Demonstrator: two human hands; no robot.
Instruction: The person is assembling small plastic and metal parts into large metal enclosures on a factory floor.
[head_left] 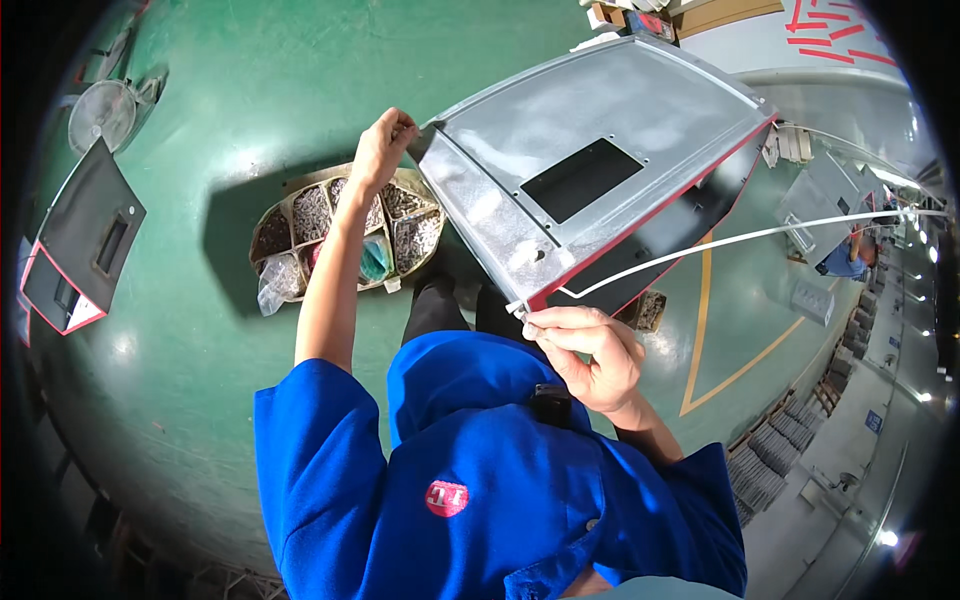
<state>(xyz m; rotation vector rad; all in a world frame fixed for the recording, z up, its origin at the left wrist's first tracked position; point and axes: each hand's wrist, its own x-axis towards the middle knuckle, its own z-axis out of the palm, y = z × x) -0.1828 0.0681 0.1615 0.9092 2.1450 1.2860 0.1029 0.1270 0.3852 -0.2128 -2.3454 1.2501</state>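
Observation:
In front of me sits a large grey sheet-metal cabinet (pixel 610 110) with red edges and a rectangular cut-out in its upper face. My left hand (pixel 382 150) reaches to its left corner, the fingers curled and closed on the metal edge there. At the near corner my right hand (pixel 598 355) pinches the end of a thin white strip (pixel 720 240). That strip runs off to the right, along and past the cabinet's open side. The fingertips partly hide the held end.
A divided bin (pixel 290 215) of small metal parts, with plastic bags, stands below my left arm. Farther left are another grey and red metal housing (pixel 95 235) and a fan (pixel 102 115). At the right are yellow floor lines (pixel 702 330), stacked parts (pixel 765 465) and another person (pixel 850 255).

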